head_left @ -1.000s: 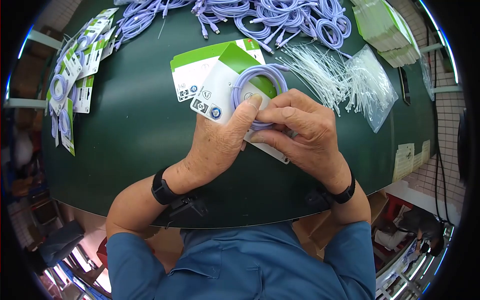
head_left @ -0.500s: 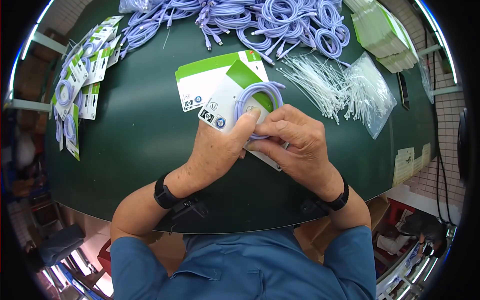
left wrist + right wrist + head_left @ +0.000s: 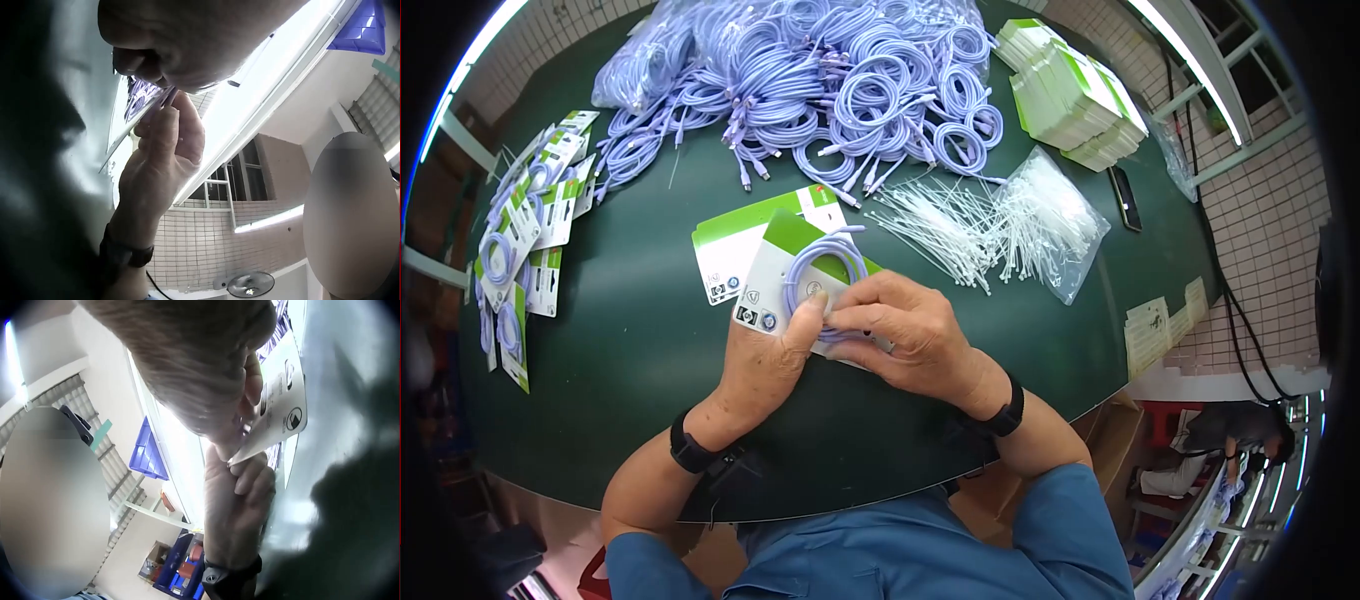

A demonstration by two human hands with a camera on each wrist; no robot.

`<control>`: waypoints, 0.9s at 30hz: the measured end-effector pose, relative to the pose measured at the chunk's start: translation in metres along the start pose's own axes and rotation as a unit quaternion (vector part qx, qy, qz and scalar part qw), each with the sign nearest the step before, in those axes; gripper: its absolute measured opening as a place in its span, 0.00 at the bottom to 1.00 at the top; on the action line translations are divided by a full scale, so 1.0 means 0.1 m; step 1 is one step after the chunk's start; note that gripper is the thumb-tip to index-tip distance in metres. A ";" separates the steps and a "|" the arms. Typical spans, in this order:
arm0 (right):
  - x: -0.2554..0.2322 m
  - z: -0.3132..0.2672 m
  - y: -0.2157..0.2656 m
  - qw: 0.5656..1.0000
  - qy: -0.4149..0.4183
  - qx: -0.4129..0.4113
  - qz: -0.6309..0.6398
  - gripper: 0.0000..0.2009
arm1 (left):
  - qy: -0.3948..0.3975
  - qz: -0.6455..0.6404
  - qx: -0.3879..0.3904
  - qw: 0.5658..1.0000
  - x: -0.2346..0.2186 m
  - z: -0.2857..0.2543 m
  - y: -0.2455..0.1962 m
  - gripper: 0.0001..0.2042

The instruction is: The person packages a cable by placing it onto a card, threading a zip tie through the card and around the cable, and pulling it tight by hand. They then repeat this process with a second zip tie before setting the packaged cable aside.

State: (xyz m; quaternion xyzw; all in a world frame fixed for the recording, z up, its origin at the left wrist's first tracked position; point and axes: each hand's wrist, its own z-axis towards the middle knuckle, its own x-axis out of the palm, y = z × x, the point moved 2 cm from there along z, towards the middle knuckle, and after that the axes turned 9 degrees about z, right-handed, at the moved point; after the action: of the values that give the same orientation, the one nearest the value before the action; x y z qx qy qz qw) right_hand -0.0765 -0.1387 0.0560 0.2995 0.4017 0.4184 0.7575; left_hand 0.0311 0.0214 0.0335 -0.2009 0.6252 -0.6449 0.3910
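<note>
In the head view the left hand [image 3: 768,365] grips a white and green card [image 3: 772,270] from its left side, thumb over a coiled lilac cable [image 3: 798,268] lying on the card. The right hand [image 3: 915,335] pinches at the coil's lower right with thumb and fingers; what lies between those fingertips is hidden. In the right wrist view the card [image 3: 284,400] shows its white face with a hang slot, tilted between the hands. More cards [image 3: 722,246] lie flat on the table just behind.
A heap of lilac cables [image 3: 780,85] covers the back. White cable ties [image 3: 935,232] and a clear bag of them [image 3: 1055,225] lie right of centre. Stacked cards [image 3: 1075,100] and a phone [image 3: 1126,198] stand farther right. Carded cables [image 3: 558,215] lie at the left.
The head view has shifted, so the table's contents appear lower and farther left, with more of the cable heap showing. Both hands keep their hold on the card and coil.
</note>
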 end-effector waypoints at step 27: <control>-0.36 -0.07 -0.63 0.910 0.009 0.189 -0.368 0.07 | -0.135 -0.157 -0.081 0.975 -0.29 0.21 0.07 0.12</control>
State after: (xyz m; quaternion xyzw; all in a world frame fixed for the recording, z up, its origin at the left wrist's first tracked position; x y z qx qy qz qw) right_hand -0.0696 -0.1988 0.0155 0.2647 0.5619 0.0290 0.7832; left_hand 0.0666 0.0299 0.0363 -0.4125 0.5778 -0.6122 0.3482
